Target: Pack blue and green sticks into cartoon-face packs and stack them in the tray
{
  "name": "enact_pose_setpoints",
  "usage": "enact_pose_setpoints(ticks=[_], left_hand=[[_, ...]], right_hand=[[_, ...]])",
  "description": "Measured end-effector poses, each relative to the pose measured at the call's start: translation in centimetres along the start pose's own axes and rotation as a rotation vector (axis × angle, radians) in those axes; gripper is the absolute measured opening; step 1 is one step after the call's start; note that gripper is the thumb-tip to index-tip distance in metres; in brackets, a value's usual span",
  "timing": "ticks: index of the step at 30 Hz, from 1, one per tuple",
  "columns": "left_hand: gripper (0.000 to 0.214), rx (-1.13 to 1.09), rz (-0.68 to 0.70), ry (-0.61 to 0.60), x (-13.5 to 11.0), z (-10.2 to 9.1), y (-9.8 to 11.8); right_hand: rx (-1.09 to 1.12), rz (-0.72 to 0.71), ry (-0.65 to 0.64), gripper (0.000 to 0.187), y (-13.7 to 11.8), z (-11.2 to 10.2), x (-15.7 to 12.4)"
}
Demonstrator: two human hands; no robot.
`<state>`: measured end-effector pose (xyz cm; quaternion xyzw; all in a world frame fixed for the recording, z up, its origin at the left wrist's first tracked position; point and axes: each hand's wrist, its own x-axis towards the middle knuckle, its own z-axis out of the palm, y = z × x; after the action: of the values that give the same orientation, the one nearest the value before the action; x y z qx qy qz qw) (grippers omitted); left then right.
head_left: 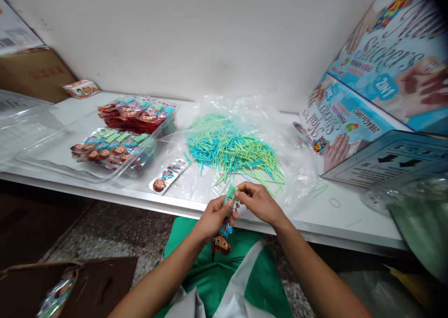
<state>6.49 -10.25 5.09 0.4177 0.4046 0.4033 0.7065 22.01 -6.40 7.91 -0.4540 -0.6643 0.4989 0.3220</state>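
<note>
At the shelf's front edge, my left hand (213, 217) is closed around a small printed packet (221, 244), whose cartoon-face end hangs below the fingers. Thin green and blue sticks (230, 191) stand up from the packet's top. My right hand (258, 200) pinches at that top end, by the sticks; exactly what lies between its fingertips is hidden. Just beyond both hands, a loose pile of blue and green sticks (231, 148) spreads over clear plastic sheeting (297, 173). A flat printed packet (169, 176) lies to the left of the pile.
A clear plastic tray (45, 157) at left holds stacked packets (135, 115) and a nearer row (108, 145). Blue Nail Stickers boxes (353, 122) stand at right. A brown carton (35, 75) and a small box (81, 88) sit back left. An open carton (105, 280) is below left.
</note>
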Motion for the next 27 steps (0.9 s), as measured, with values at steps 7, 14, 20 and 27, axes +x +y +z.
enact_pose_setpoints(ticks=[7,14,20,27], left_hand=[[0.037,-0.030,-0.010,-0.018,-0.08,0.09,-0.53],[0.035,-0.045,0.006,-0.031,-0.08,0.01,-0.44],[0.035,-0.048,-0.018,-0.042,-0.22,0.21,-0.12],[0.038,-0.070,-0.041,-0.051,-0.21,0.41,-0.18]], right_hand=[[-0.033,-0.009,0.076,0.011,0.07,0.55,-0.12],[-0.053,-0.022,0.054,0.015,-0.44,0.46,-0.48],[-0.091,-0.019,0.109,0.009,-0.19,0.57,-0.39],[-0.025,-0.042,0.123,0.016,-0.01,0.76,-0.46]])
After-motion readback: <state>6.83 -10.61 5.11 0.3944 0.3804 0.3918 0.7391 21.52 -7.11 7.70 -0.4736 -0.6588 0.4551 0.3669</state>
